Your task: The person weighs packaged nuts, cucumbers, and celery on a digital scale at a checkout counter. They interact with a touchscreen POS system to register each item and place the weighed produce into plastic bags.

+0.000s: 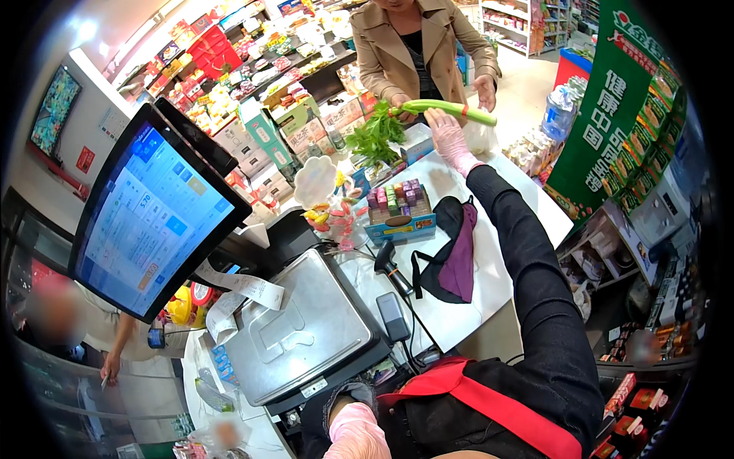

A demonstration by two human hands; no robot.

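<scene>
My right hand (450, 140), in a pink glove, reaches over the far part of the white counter (487, 201). Its fingertips meet the near side of a bunch of celery (444, 106) bound with red bands. Whether they grip it is hard to see. Leaves (375, 135) of the celery hang to the left. Across the counter, a person in a tan coat (410, 51) has one hand (404, 109) at the leafy end and the other hand (485, 92) near the stalk end. My left hand (358, 427), also gloved, is low by the metal scale plate (304, 327), its fingers not clearly visible.
A tilted monitor (157, 215) stands left, with a curling paper receipt (252, 287) beside it. On the counter are a barcode scanner (393, 267), a card terminal (393, 315), a black-and-purple cloth item (456, 252) and a box of small packs (398, 212). Another person (103, 327) stands left.
</scene>
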